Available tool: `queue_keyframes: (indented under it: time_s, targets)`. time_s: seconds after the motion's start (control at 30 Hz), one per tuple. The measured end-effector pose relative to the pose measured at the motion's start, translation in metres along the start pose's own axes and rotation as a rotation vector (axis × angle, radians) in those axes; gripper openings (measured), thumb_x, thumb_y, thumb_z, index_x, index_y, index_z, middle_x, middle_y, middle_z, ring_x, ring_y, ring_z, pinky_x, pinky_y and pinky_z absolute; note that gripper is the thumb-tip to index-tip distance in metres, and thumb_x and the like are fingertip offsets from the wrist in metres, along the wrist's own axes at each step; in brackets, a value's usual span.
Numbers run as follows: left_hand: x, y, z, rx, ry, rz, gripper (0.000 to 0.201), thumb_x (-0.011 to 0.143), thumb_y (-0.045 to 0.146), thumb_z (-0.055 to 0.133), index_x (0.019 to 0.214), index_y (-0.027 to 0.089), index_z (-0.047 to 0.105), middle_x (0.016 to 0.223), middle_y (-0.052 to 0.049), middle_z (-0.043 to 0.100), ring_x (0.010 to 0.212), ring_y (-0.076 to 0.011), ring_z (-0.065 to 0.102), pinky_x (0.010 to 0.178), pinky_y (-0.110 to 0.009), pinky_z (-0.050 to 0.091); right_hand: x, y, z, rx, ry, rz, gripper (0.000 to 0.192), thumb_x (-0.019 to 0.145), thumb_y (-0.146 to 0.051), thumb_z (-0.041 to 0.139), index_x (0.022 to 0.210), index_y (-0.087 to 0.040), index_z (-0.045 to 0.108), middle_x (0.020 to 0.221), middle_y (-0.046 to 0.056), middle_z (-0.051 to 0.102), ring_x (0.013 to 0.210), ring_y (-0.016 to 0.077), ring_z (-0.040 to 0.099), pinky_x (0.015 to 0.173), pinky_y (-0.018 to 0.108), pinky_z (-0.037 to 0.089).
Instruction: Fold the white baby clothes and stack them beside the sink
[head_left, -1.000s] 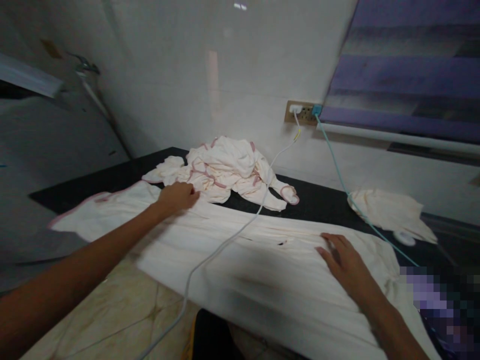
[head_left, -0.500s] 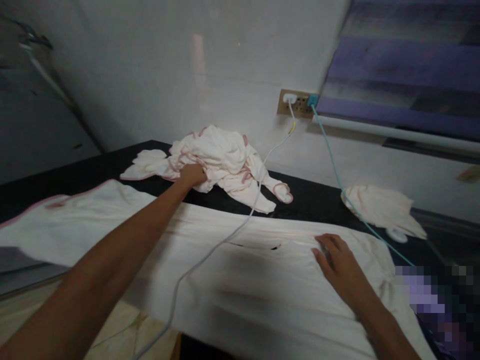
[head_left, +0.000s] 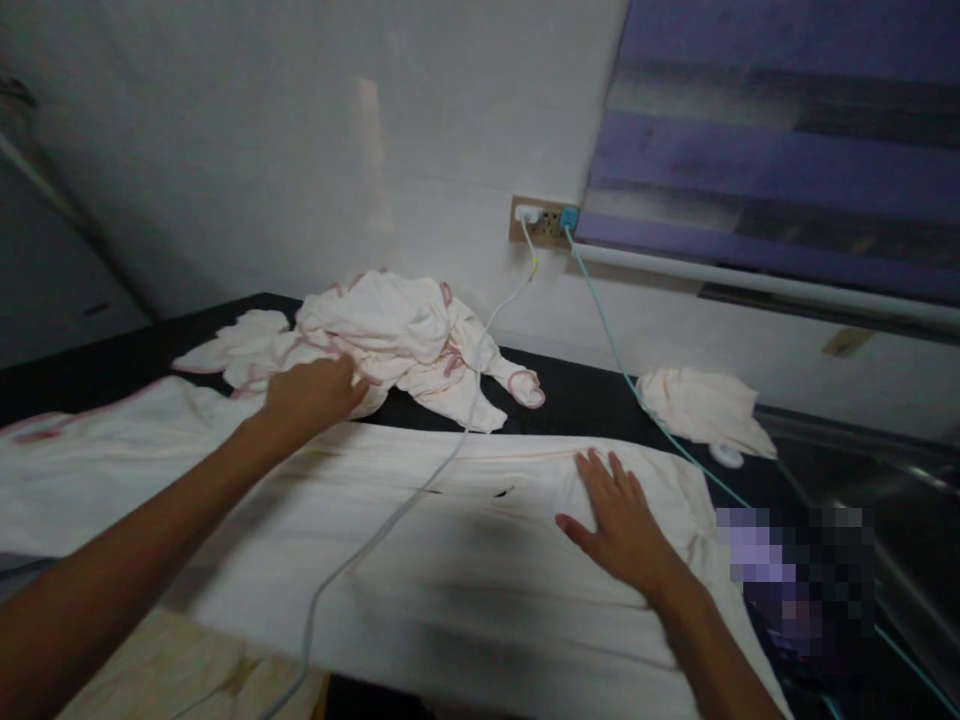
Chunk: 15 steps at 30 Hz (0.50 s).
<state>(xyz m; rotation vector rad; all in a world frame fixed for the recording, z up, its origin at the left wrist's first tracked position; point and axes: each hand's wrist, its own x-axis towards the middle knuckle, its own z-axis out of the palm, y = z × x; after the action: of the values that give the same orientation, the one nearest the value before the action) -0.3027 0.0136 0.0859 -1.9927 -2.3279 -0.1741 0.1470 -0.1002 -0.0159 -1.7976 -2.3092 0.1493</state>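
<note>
My left hand [head_left: 315,395] is closed at the near edge of a heap of cream-white garments with pink trim [head_left: 390,315], pinching one of them. Its fingertips are partly hidden, and cloth spreads out to the left of the wrist. My right hand [head_left: 619,525] rests on a white cloth cover [head_left: 465,560] stretched over a long flat surface, palm down and fingers spread. Another white pink-edged piece [head_left: 142,430] lies flat under and beyond my left forearm. Through the cover show small dark gaps.
A white cable [head_left: 390,520] runs from the wall socket [head_left: 544,222] across the heap and cover. A teal cable [head_left: 607,320] crosses to the right, past a small cream cloth [head_left: 701,405] on the black counter [head_left: 577,395]. A purple striped blind [head_left: 750,150] hangs above.
My left hand has drawn back slightly toward me, and the cloth beside it has shifted. My right hand has flattened onto the cover with fingers spread. The view has turned to the right.
</note>
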Motion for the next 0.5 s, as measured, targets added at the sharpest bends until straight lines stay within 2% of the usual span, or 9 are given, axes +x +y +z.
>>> queue_keyframes:
  time_s: [0.1,0.2,0.33,0.43,0.5]
  targets:
    - [-0.044,0.035,0.02,-0.007,-0.159,0.107,0.057,0.1,0.064,0.041,0.088,0.016,0.07,0.094,-0.014,0.073,0.087,-0.0323,0.067,0.075,-0.041,0.042,0.001,-0.006,-0.009,0.024,-0.054,0.018,0.092,0.097,-0.065,0.058,0.17,-0.016,0.028,0.178,0.016,0.018,0.166,0.0394,0.003,0.131,0.064,0.015]
    - [-0.073,0.08,0.043,-0.113,-0.172,0.219,0.059,0.102,0.066,0.033,0.08,0.021,0.063,0.082,-0.007,0.07,0.078,-0.0244,0.065,0.065,-0.035,0.034,0.001,-0.009,-0.013,0.089,-0.034,0.011,0.1,0.093,-0.068,0.064,0.169,-0.012,0.029,0.176,0.018,0.022,0.166,0.0403,0.004,0.131,0.066,0.013]
    - [-0.083,0.129,0.064,-0.173,-0.044,0.284,0.046,0.103,0.057,0.036,0.089,0.022,0.064,0.098,-0.009,0.072,0.092,-0.0268,0.067,0.066,-0.035,0.037,0.003,-0.008,-0.011,0.236,0.099,-0.049,0.11,0.088,-0.068,0.075,0.166,-0.004,0.031,0.172,0.022,0.031,0.165,0.0392,0.014,0.133,0.059,0.019]
    - [-0.076,0.144,0.073,-0.101,0.088,0.341,0.043,0.103,0.048,0.035,0.098,0.02,0.066,0.111,-0.013,0.07,0.106,-0.03,0.066,0.074,-0.038,0.044,0.009,-0.008,-0.007,0.338,0.221,-0.106,0.093,0.095,-0.058,0.072,0.162,-0.003,0.038,0.166,0.024,0.042,0.16,0.033,0.032,0.13,0.048,0.032]
    - [-0.071,0.147,0.075,-0.048,0.1,0.33,0.044,0.103,0.045,0.033,0.103,0.02,0.068,0.112,-0.013,0.07,0.107,-0.0306,0.066,0.075,-0.039,0.047,0.014,-0.008,-0.005,0.361,0.255,-0.099,0.074,0.101,-0.049,0.068,0.157,-0.006,0.047,0.159,0.023,0.052,0.153,0.0302,0.044,0.126,0.045,0.039]
